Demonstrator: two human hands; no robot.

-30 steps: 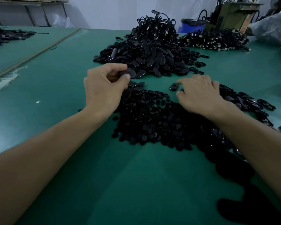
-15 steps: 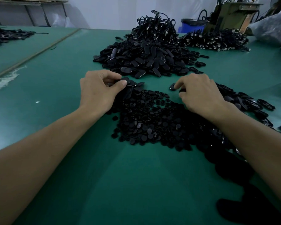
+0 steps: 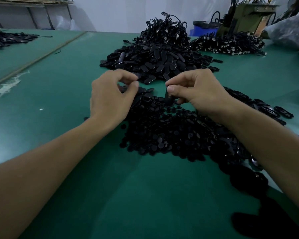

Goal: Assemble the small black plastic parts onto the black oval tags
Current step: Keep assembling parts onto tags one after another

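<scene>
My left hand (image 3: 109, 99) hovers over the left edge of a low heap of small round black parts (image 3: 162, 135), its fingers curled round a black oval tag (image 3: 123, 89) that is mostly hidden in the hand. My right hand (image 3: 198, 94) pinches another black oval piece (image 3: 167, 98) between thumb and fingers and holds it upright just above the heap. The two hands are close together, about a hand's width apart. A larger pile of black oval tags (image 3: 154, 64) lies right behind the hands.
The green table (image 3: 145, 195) carries a tall tangle of corded tags (image 3: 166, 31) at the back and another pile (image 3: 228, 44) at the back right. Oval ring-shaped pieces (image 3: 274, 111) lie right of my right forearm. A blue bin (image 3: 197, 30) stands beyond the table.
My left hand drew back from the oval tag pile with a tag. My right hand picked a black piece off the table, lifted it and moved left toward the left hand.
</scene>
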